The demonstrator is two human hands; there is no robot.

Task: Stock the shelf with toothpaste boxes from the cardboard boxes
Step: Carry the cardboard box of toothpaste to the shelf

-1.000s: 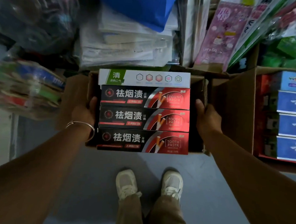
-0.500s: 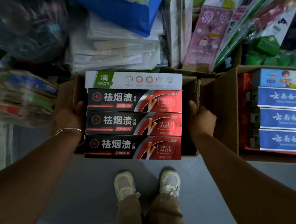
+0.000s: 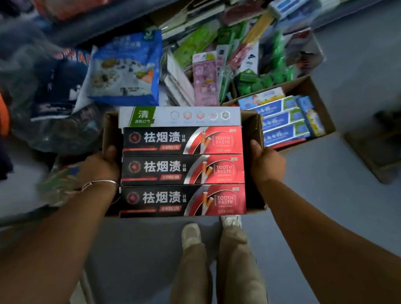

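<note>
A person's left hand [image 3: 100, 167] and right hand [image 3: 265, 164] grip opposite sides of a cardboard box [image 3: 255, 124] of red-and-black toothpaste boxes [image 3: 182, 168], held above the floor; carrying appears underway, with unloading onto the shelf likely next.

Arms: bare, no sleeves | left wrist: thin silver bangle [image 3: 99, 183] | trousers [image 3: 215, 275]: khaki | shoes [image 3: 191, 233]: pale sneakers
</note>
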